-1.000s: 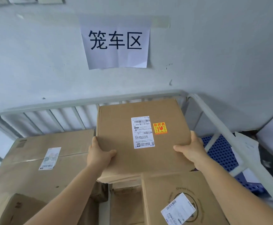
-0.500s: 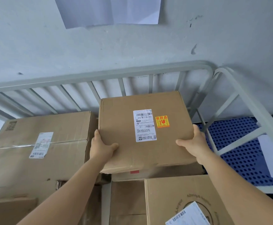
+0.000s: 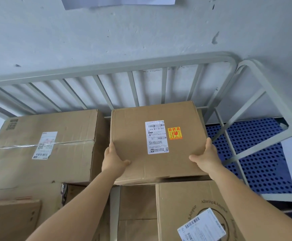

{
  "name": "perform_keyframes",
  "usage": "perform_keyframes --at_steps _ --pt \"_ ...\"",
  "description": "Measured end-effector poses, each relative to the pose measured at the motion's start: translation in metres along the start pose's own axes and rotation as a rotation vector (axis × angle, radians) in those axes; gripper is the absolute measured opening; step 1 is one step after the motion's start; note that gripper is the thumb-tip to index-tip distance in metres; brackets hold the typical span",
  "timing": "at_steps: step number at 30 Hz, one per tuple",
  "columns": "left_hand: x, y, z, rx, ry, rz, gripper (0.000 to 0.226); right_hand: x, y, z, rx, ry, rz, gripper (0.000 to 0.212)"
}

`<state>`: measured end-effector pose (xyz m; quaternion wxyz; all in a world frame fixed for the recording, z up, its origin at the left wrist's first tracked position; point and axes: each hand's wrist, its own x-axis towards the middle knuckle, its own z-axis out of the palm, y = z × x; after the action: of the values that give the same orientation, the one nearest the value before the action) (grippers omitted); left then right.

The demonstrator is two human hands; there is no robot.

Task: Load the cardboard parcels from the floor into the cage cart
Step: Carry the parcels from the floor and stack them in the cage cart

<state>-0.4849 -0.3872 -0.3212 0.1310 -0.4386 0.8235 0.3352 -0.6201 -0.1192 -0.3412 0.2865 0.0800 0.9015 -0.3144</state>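
Note:
A brown cardboard parcel [image 3: 133, 136] with a white shipping label and an orange fragile sticker lies on top of other boxes inside the grey cage cart [image 3: 110, 66], close to its back rail. My left hand [image 3: 114, 160] grips the parcel's left edge, thumb on top. My right hand [image 3: 206, 157] grips its right edge the same way. A larger taped parcel [image 3: 68, 153] stands right beside it on the left. A printed box [image 3: 194, 206] with a white label sits below, nearer to me.
The cart's barred back rail stands against a pale wall. Its right side frame [image 3: 256, 105] slants down over a blue perforated panel [image 3: 260, 153]. More brown boxes [image 3: 11, 218] fill the lower left. A paper sheet [image 3: 117, 1] hangs on the wall.
The held parcel has gone forward and down toward the cart's back rail, onto the boxes beside the taped parcel. My view has tilted down, and the wall sign has slid nearly out of frame.

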Motion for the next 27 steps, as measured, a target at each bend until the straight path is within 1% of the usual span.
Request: perform_keyframes --at_steps 3,5,9,11,14,20,27 --pt "-0.016 0.006 -0.004 0.185 -0.045 0.009 0.084 -0.012 0.000 0.002 -0.099 -0.003 -0.010 0.099" --pt "-0.032 0.008 -0.005 0.289 -0.068 0.067 0.074 -0.027 0.000 0.003 -0.201 -0.015 -0.033 0.092" --pt "-0.070 0.011 -0.003 0.443 -0.086 0.278 0.073 -0.074 -0.002 -0.001 -0.340 -0.016 -0.134 0.086" --pt "-0.089 0.014 -0.005 0.530 -0.059 0.417 0.070 -0.100 -0.001 -0.004 -0.387 0.003 -0.200 0.084" --pt "-0.121 0.017 -0.009 0.566 -0.028 0.601 0.065 -0.141 0.006 -0.006 -0.467 0.060 -0.276 0.081" --pt "-0.188 0.010 -0.014 0.594 -0.075 0.853 0.067 -0.242 0.031 -0.013 -0.483 0.142 -0.209 0.078" --pt "-0.276 -0.014 -0.015 0.660 -0.168 1.107 0.074 -0.370 0.080 -0.006 -0.385 0.363 -0.031 0.075"
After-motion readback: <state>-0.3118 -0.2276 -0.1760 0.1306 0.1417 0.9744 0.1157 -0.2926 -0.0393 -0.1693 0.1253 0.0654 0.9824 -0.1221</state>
